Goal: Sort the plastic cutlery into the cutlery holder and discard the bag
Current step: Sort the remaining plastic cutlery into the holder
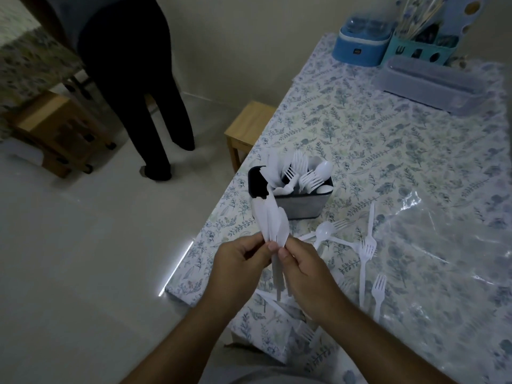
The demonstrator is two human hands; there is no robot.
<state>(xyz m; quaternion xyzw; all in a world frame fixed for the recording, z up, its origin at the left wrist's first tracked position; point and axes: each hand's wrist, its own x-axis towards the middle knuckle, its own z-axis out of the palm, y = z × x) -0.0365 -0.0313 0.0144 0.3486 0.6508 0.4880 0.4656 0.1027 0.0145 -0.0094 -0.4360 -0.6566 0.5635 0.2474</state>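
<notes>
My left hand (238,268) and my right hand (307,275) together hold a bundle of white plastic knives (270,220), blades pointing up, just in front of the cutlery holder (302,207). The holder is a grey box with a black left compartment, and white forks and spoons stand in it. Loose white forks (367,254) and a spoon (324,231) lie on the floral tablecloth (388,151) to the right of my hands. The clear plastic bag (448,245) lies flat on the right part of the table.
At the table's far end stand a blue appliance (360,42), a teal utensil caddy (421,42) and a clear lidded box (432,81). A wooden stool (246,128) is beside the table's left edge. A person in dark trousers (138,87) stands on the floor.
</notes>
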